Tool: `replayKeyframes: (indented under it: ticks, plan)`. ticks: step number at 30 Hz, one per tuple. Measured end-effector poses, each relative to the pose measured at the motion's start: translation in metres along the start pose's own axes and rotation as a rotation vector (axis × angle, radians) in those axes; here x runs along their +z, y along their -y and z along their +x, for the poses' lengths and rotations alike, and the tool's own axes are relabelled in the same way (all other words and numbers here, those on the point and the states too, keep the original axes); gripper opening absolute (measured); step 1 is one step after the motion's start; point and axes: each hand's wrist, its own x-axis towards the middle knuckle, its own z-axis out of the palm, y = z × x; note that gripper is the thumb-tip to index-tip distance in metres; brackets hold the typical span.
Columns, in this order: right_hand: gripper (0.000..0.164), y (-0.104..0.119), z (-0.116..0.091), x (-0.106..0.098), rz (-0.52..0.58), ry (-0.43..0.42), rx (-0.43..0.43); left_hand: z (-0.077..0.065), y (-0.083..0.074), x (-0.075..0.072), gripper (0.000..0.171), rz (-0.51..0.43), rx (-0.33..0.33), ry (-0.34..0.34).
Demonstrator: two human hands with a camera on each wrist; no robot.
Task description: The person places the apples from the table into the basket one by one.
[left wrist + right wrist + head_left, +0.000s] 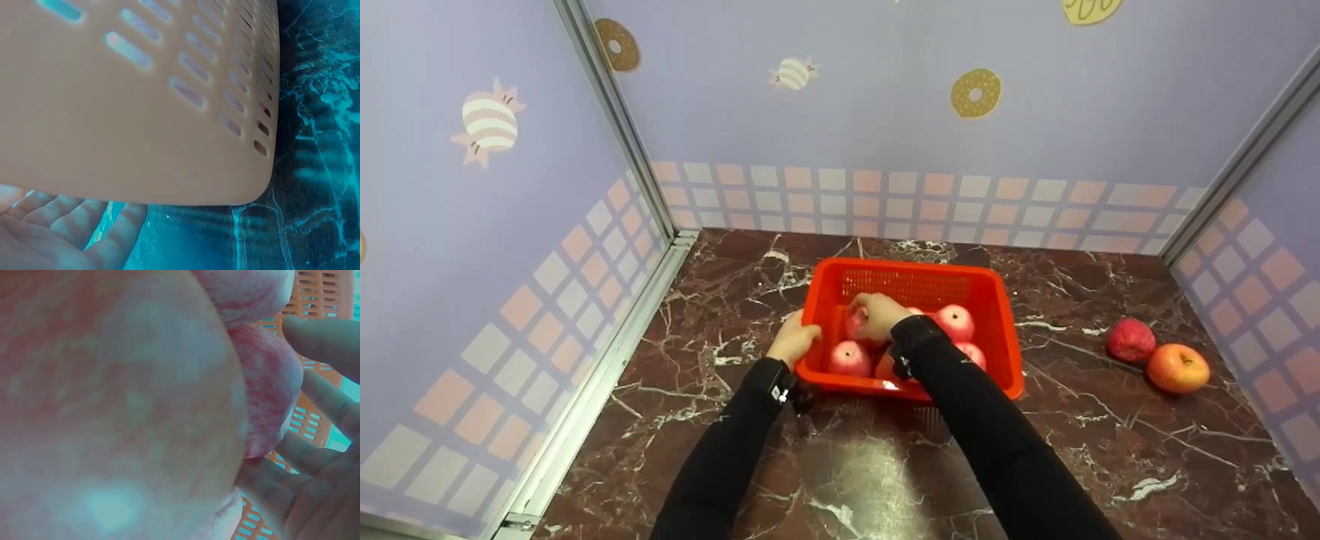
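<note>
An orange-red plastic basket [1009, 330] with slotted walls holds several pink-red apples. My left hand [793, 341] grips the basket's left side, its thumb over the rim; in the left wrist view the fingers [121, 236] reach past the basket's edge. Inside the basket, toward its left end, my right hand [879, 316] holds an apple [856, 322]. From the right wrist, thumb and fingers stand around that apple [267, 391], while another apple [124, 405] fills the near side of the view. One apple [850, 358] lies just in front of the right hand, and another [955, 322] to its right.
On the dark red marbled tabletop [1080, 465], a deep red apple [1131, 340] and an orange-red apple [1178, 368] sit side by side at the right. Patterned lilac panels [870, 112] enclose the table at the back, left and right.
</note>
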Motion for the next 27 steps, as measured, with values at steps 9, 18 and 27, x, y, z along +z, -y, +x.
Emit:
replayKeyframes:
  ticks: [9, 18, 27]
  plan:
    - [0.047, -0.001, -0.004, -0.005, 0.03, 0.009, 0.048, -0.007, -0.012, -0.001, 0.054, 0.009, -0.022, 0.016]
    - [0.051, -0.005, -0.006, -0.013, 0.068, -0.018, 0.088, -0.004, -0.006, 0.001, 0.052, -0.011, 0.004, -0.021]
    - [0.05, -0.015, -0.016, -0.022, 0.107, -0.077, 0.116, -0.001, -0.002, 0.002, 0.052, -0.01, 0.017, -0.021]
